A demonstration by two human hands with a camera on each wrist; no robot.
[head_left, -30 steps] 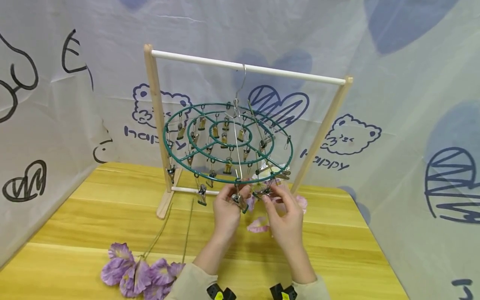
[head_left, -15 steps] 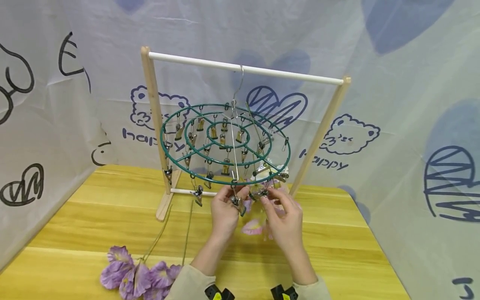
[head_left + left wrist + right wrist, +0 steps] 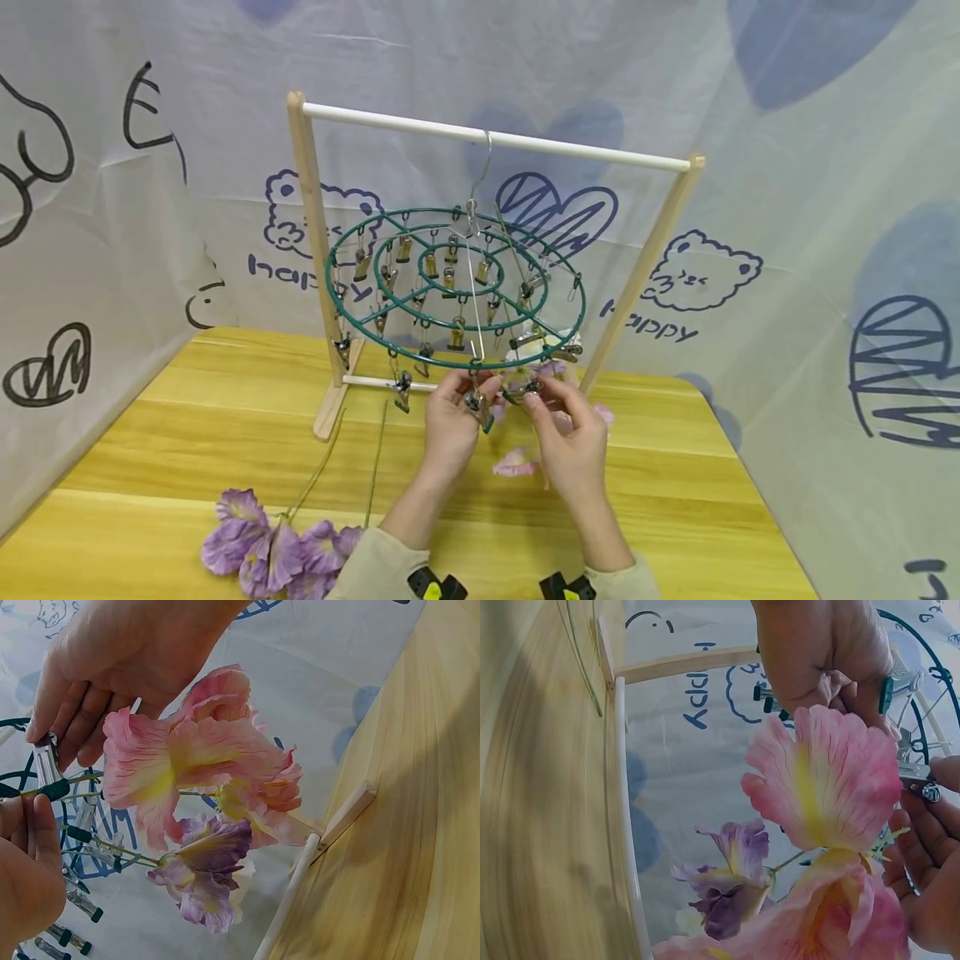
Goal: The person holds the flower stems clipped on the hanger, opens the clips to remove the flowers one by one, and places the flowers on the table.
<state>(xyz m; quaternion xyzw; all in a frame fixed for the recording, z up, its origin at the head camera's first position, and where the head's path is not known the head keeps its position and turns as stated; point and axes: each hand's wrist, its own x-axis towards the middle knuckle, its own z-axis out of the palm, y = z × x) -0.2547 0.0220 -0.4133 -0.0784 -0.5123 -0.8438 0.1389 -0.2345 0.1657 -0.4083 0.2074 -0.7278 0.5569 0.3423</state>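
Yellow wood-grain bench (image 3: pixel 682 483), with printed sheets (image 3: pixel 825 275) around it; the rack (image 3: pixel 656 250) stands toward the far edge. The right edge lies well apart from the right grip (image 3: pixel 576 437), which pinches a metal clip (image 3: pixel 915 771). The pink flower (image 3: pixel 821 776) hangs just below. Left grip (image 3: pixel 452 425) close beside; cannot tell what it pinches.

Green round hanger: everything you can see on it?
The green round hanger has three concentric rings joined by spokes, looking like coated wire. Thin metal wires rise to a hook over the white rod. Metal clips, some green-tipped, dangle below; some grip stems of pink flowers and a purple flower. The left hand and right hand touch clips at its near edge. Its tilt is unclear.
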